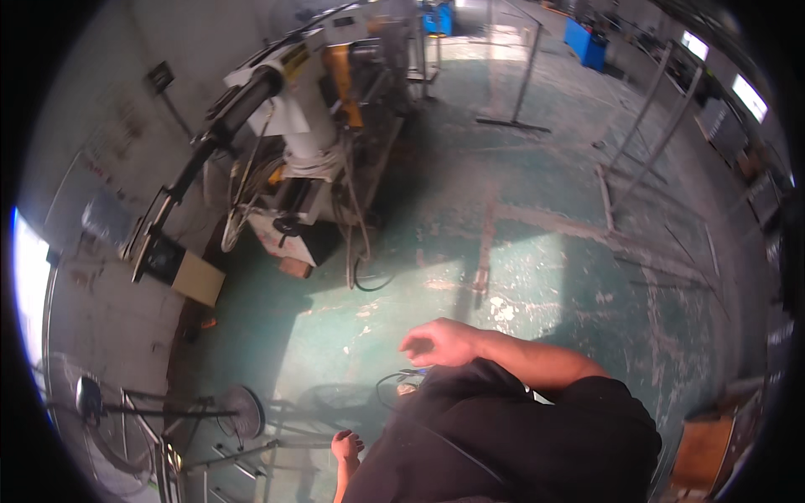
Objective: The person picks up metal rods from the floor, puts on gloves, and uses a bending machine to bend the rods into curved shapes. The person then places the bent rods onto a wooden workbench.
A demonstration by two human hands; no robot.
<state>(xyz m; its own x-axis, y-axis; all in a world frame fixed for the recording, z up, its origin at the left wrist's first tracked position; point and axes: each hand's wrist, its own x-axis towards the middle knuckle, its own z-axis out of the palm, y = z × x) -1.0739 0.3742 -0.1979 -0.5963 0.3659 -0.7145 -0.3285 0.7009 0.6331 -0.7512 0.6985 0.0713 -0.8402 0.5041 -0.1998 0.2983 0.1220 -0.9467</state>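
Note:
My right hand (443, 342) is held in front of my body, above the green floor. Its fingers curl loosely, a hollow shows between thumb and fingers, and nothing is in it. Lower and to the left, my left hand (346, 446) hangs at my side with its fingers slightly bent and apart, and no object shows in it. Behind the left hand, the end of a thin metal bar (293, 443) appears close by; whether they touch is hard to tell. A dark thin cable (386, 382) loops out beside my dark shirt (520, 436), below the right hand.
A large white machine (314, 126) with a long arm and hanging cables stands ahead on the left, by a wall. A pedestal fan (117, 427) and metal frames occupy the lower left. Metal racks (625, 159) stand right; a blue box (585, 44) sits far back.

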